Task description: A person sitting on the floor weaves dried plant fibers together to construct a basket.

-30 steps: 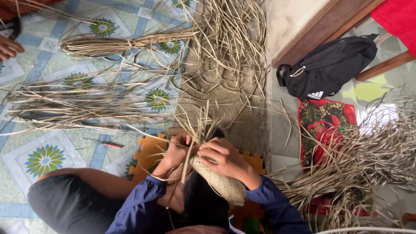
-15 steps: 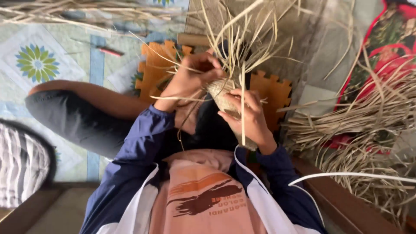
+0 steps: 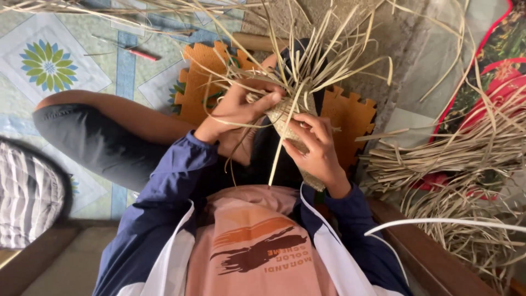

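I hold a small woven piece of pale dried straw (image 3: 287, 123) in front of my chest, with many loose strands fanning up and out from it. My left hand (image 3: 241, 107) grips its upper left edge, thumb pressed across the strands. My right hand (image 3: 315, 148) wraps the lower right side of the weave, fingers spread over it. One long strand hangs down between my hands. I wear a dark blue jacket over a pink printed shirt.
An orange interlocking foam mat (image 3: 350, 115) lies under my legs on a patterned tile floor (image 3: 49, 66). Bundles of dried straw (image 3: 455, 159) pile at the right over a red cloth (image 3: 501, 77). A red pen-like stick (image 3: 142, 53) lies on the floor. Striped fabric (image 3: 27, 192) sits at left.
The view has tilted down from the floor and straw piles toward my lap. My hands stay on the woven piece, fingers shifting along its strands.
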